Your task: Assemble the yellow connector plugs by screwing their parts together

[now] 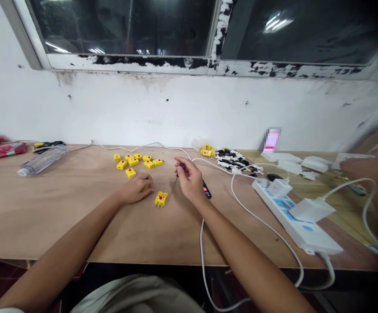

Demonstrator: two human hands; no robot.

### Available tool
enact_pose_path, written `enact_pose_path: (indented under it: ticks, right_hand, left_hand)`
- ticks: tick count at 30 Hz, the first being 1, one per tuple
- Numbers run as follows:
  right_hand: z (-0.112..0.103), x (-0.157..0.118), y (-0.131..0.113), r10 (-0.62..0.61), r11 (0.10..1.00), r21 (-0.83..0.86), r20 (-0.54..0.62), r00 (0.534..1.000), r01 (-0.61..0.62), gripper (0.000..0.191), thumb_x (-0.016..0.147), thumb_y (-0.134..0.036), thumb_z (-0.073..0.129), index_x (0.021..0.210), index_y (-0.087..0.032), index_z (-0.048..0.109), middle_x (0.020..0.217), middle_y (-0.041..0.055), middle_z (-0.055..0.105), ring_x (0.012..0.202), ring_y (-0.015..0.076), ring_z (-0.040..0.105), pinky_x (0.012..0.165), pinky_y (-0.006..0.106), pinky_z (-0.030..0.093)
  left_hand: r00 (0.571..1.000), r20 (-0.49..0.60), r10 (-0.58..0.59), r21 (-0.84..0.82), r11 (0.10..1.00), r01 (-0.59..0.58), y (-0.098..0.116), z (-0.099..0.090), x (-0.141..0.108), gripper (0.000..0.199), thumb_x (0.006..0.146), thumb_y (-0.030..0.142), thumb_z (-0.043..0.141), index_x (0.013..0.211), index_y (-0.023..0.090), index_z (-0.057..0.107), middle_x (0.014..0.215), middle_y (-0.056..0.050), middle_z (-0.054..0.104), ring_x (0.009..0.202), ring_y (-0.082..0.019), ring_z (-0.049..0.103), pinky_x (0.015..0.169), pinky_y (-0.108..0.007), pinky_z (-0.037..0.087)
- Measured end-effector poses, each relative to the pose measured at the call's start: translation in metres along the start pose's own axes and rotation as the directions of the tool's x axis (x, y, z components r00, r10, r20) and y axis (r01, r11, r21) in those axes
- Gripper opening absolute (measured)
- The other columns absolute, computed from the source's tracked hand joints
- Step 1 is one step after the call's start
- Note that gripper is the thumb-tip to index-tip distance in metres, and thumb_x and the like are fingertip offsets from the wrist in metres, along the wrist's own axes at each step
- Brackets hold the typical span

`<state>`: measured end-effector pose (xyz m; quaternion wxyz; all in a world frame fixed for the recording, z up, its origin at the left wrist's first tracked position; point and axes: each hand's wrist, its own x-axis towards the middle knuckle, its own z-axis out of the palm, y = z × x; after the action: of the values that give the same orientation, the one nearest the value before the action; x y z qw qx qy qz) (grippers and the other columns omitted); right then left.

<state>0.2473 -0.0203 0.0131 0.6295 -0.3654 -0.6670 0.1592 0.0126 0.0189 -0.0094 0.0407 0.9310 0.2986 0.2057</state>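
My left hand (138, 188) rests on the wooden table with its fingers curled round a yellow piece, of which only a bit shows. My right hand (189, 179) holds a thin screwdriver (177, 175) by its dark red handle, the shaft slanting down to the left. Between the hands lies a yellow plug (160, 198) with a red dot and two metal pins toward me; neither hand touches it. Beyond my left hand sit several small yellow plugs (133, 161) with red dots.
A clear bottle (43, 161) lies at the left. Black and white parts (236, 160) and yellow pieces (207, 151) are heaped near the wall. A power strip (299, 224) with chargers and looping white cables stands right. A dark device (206, 190) lies behind my right hand. Someone's arm shows far right.
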Motion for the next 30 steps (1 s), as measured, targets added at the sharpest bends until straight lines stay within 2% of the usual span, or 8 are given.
enact_pose_path:
  ticks: [3,6,8,10,12,16,24,30]
  right_hand:
    - [-0.001,0.0,-0.006,0.053,0.983,-0.183,0.282,0.958,-0.001,0.031,0.088,-0.01,0.042,0.095,-0.017,0.072,0.091,0.0048,0.065,0.083,0.0146,0.06,0.079,0.028,0.047]
    - [-0.003,-0.002,-0.012,0.199,0.937,-0.35,0.505,0.84,-0.011,0.02,0.083,-0.013,0.053,0.084,-0.016,0.073,0.081,0.003,0.066,0.074,0.0133,0.057,0.071,0.025,0.042]
    - [-0.003,-0.004,-0.014,0.267,0.91,-0.414,0.606,0.749,0.011,0.013,0.082,-0.025,0.063,0.081,-0.016,0.073,0.074,0.0014,0.066,0.068,0.0127,0.055,0.064,0.025,0.038]
    - [-0.003,-0.007,-0.014,0.305,0.899,-0.437,0.678,0.669,0.033,0.023,0.08,-0.04,0.07,0.08,-0.017,0.073,0.074,0.0016,0.067,0.067,0.013,0.055,0.061,0.025,0.035]
    - [-0.002,-0.009,-0.013,0.33,0.894,-0.448,0.708,0.625,0.035,0.03,0.077,-0.047,0.073,0.082,-0.017,0.074,0.079,0.0028,0.069,0.069,0.0137,0.056,0.061,0.025,0.035]
    - [0.0,-0.01,-0.011,0.35,0.884,-0.466,0.707,0.614,0.032,0.022,0.076,-0.036,0.073,0.082,-0.015,0.074,0.074,0.0027,0.067,0.066,0.0126,0.053,0.061,0.024,0.034]
    - [0.003,-0.01,-0.014,0.259,0.889,-0.436,0.734,0.627,0.144,0.017,0.079,-0.028,0.067,0.069,-0.015,0.068,0.066,0.0008,0.06,0.061,0.0104,0.046,0.059,0.025,0.03]
    - [0.002,-0.011,-0.017,0.273,0.874,-0.453,0.756,0.596,0.175,0.019,0.086,-0.027,0.063,0.07,-0.015,0.063,0.07,0.0025,0.063,0.061,0.0106,0.048,0.058,0.024,0.03]
  left_hand:
    - [1.0,0.012,0.002,0.022,1.0,-0.002,-0.001,0.003,-0.001,0.02,0.095,0.029,0.052,0.087,0.018,0.065,0.101,-0.009,0.061,0.097,-0.024,0.057,0.089,-0.038,0.045]
    - [1.0,0.013,0.008,0.028,1.0,-0.008,0.003,0.0,-0.001,0.017,0.093,0.027,0.053,0.091,0.018,0.067,0.103,-0.009,0.062,0.099,-0.025,0.058,0.091,-0.04,0.044]
    - [1.0,0.015,0.023,-0.003,1.0,-0.023,0.006,-0.005,-0.002,0.016,0.09,0.023,0.053,0.097,0.018,0.067,0.105,-0.009,0.063,0.103,-0.026,0.058,0.095,-0.04,0.044]
    - [0.998,0.034,0.052,-0.086,0.995,-0.049,0.009,-0.009,-0.004,0.023,0.086,0.019,0.055,0.107,0.019,0.065,0.111,-0.008,0.064,0.111,-0.026,0.057,0.1,-0.039,0.043]
    - [0.995,0.065,0.08,-0.191,0.979,-0.066,0.013,-0.011,-0.005,0.037,0.083,0.021,0.061,0.12,0.02,0.06,0.122,-0.008,0.063,0.118,-0.026,0.055,0.104,-0.038,0.042]
    - [0.986,0.134,0.099,-0.28,0.958,-0.058,0.019,-0.007,-0.003,0.059,0.08,0.038,0.073,0.132,0.02,0.053,0.133,-0.01,0.061,0.121,-0.028,0.056,0.106,-0.039,0.042]
    - [0.977,0.189,0.096,-0.222,0.974,-0.052,0.024,-0.005,0.002,0.057,0.08,0.052,0.074,0.127,0.021,0.059,0.127,-0.007,0.066,0.116,-0.029,0.06,0.107,-0.042,0.036]
    - [0.979,0.187,0.081,-0.211,0.977,-0.04,0.023,-0.005,0.002,0.06,0.08,0.051,0.074,0.129,0.021,0.057,0.128,-0.008,0.066,0.116,-0.029,0.06,0.105,-0.04,0.038]
